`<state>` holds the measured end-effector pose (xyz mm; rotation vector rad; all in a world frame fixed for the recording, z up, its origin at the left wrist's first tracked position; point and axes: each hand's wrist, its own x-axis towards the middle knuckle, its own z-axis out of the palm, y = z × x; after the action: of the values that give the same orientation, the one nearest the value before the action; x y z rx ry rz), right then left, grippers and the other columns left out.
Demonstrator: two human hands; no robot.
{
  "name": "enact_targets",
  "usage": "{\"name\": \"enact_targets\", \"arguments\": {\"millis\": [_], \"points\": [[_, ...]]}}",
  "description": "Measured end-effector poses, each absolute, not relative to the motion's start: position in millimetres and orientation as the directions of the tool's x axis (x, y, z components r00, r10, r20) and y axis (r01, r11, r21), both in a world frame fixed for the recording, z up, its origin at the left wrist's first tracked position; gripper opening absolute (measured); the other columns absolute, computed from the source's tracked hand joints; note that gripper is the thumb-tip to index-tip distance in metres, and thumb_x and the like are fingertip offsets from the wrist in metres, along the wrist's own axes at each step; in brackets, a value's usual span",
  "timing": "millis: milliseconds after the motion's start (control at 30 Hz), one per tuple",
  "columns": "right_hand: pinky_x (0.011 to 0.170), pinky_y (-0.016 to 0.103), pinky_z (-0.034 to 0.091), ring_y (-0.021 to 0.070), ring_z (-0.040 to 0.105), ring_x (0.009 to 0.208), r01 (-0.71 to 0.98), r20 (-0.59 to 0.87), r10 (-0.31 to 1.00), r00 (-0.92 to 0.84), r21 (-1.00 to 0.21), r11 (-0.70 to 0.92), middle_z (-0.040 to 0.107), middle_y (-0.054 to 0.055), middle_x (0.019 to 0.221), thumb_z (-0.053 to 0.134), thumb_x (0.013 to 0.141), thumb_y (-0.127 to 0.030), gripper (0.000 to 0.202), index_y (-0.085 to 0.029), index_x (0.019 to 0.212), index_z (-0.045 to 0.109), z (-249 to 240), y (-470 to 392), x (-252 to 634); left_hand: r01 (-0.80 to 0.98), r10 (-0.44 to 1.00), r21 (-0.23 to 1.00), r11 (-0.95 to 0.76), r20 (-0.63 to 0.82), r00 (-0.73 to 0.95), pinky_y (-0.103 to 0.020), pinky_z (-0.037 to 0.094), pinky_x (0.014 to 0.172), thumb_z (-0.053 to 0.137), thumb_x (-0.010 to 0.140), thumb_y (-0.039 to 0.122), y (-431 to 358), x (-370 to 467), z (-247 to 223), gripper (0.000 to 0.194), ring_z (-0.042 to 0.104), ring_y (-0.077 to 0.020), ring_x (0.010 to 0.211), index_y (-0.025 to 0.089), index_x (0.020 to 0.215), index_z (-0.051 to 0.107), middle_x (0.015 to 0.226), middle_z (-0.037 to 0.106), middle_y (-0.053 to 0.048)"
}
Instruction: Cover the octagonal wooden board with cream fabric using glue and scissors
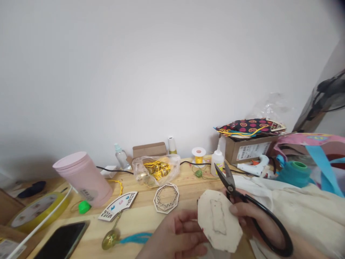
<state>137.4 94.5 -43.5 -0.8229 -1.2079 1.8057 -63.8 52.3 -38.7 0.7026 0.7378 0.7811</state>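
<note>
The cream, flat octagonal piece lay between the two hands, above the pale wooden bench toward its near edge. The left hand, fingers loosely curled, met its left side, its grip uncertain; the right hand thumbed its right side while holding black-handled metal scissors, blades slightly parted.

soft light, stretched edges
</note>
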Motion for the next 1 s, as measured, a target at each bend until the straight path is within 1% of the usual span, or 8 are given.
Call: {"name": "enact_targets", "arguments": {"millis": [67, 167, 367, 500, 600, 700, 833, 1000], "points": [[0.041, 0.020, 0.031, 0.0078, 0.033, 0.042, -0.297, -0.084, 0.880, -0.468, -0.923, -0.246, 0.037, -0.008, 0.049, 0.056, 0.064, -0.025, 0.018, -0.016, 0.079, 0.050, -45, 95, 137, -0.224, 0.806, 0.825, 0.518, -0.384, 0.450, -0.023, 0.042, 0.061, 0.071, 0.057, 0.021, 50, -68, -41, 0.023, 0.062, -0.0169, 0.069, 0.013, 0.078, 0.067, 0.075, 0.069, -0.009], [0.041, 0.020, 0.030, 0.0079, 0.037, 0.042, -0.316, -0.081, 0.871, -0.484, -0.912, -0.260, 0.038, -0.007, 0.049, 0.054, 0.066, -0.024, 0.013, -0.017, 0.076, 0.048, -47, 94, 136, -0.073, 0.847, 0.902, 0.426, -0.369, 0.383, -0.016, 0.033, 0.046, 0.073, 0.050, 0.019, 46, -66, -43, 0.012, 0.052, -0.0071, 0.047, 0.014, 0.060, 0.067, 0.054, 0.064, -0.001], [0.044, 0.021, 0.031, 0.0084, 0.039, 0.046, -0.219, -0.070, 0.858, -0.510, -0.953, -0.209, 0.040, -0.006, 0.053, 0.053, 0.069, -0.025, 0.012, -0.018, 0.075, 0.046, -46, 93, 133, 0.026, 0.853, 0.896, 0.442, -0.429, 0.298, -0.019, 0.032, 0.043, 0.063, 0.059, 0.046, 47, -52, -43, 0.035, 0.050, -0.0090, 0.044, 0.011, 0.056, 0.063, 0.051, 0.061, -0.004], [0.041, 0.020, 0.029, 0.0078, 0.035, 0.045, -0.129, -0.058, 0.880, -0.472, -0.983, -0.134, 0.040, -0.006, 0.054, 0.054, 0.066, -0.026, 0.014, -0.017, 0.075, 0.047, -47, 96, 131, 0.101, 0.841, 0.875, 0.474, -0.483, 0.243, -0.017, 0.033, 0.042, 0.063, 0.059, 0.036, 50, -48, -42, 0.025, 0.049, -0.0079, 0.040, 0.012, 0.053, 0.059, 0.043, 0.059, -0.001], [0.042, 0.021, 0.030, 0.0078, 0.035, 0.044, -0.107, -0.044, 0.895, -0.444, -0.989, -0.102, 0.041, -0.006, 0.054, 0.052, 0.067, -0.025, 0.013, -0.016, 0.076, 0.048, -47, 97, 132, 0.074, 0.807, 0.855, 0.514, -0.511, 0.294, -0.016, 0.035, 0.044, 0.059, 0.062, 0.028, 50, -54, -37, 0.016, 0.055, -0.0087, 0.045, 0.012, 0.059, 0.062, 0.049, 0.064, -0.003], [0.042, 0.022, 0.030, 0.0084, 0.036, 0.045, -0.135, -0.047, 0.893, -0.447, -0.984, -0.119, 0.039, -0.006, 0.054, 0.052, 0.066, -0.027, 0.014, -0.017, 0.074, 0.047, -47, 96, 132, 0.037, 0.802, 0.856, 0.516, -0.498, 0.329, -0.016, 0.038, 0.048, 0.059, 0.066, 0.030, 51, -63, -33, 0.019, 0.059, -0.0095, 0.052, 0.012, 0.065, 0.066, 0.061, 0.068, -0.006], [0.042, 0.022, 0.031, 0.0090, 0.036, 0.045, -0.157, -0.048, 0.867, -0.496, -0.977, -0.144, 0.039, -0.005, 0.056, 0.053, 0.065, -0.028, 0.014, -0.018, 0.073, 0.046, -45, 91, 130, -0.053, 0.910, 0.923, 0.382, -0.365, 0.196, -0.018, 0.037, 0.044, 0.063, 0.064, 0.040, 57, -69, -34, 0.029, 0.056, -0.0104, 0.047, 0.011, 0.058, 0.062, 0.055, 0.065, -0.005], [0.040, 0.020, 0.029, 0.0064, 0.034, 0.041, -0.075, -0.105, 0.876, -0.470, -0.985, -0.158, 0.039, -0.006, 0.054, 0.054, 0.059, -0.026, 0.016, -0.018, 0.073, 0.050, -41, 86, 124, -0.313, 0.975, 0.929, 0.199, -0.220, -0.032, -0.028, 0.046, 0.066, 0.067, 0.059, 0.040, 59, -55, -36, 0.042, 0.060, -0.0202, 0.082, 0.017, 0.093, 0.059, 0.096, 0.065, -0.009]]}}
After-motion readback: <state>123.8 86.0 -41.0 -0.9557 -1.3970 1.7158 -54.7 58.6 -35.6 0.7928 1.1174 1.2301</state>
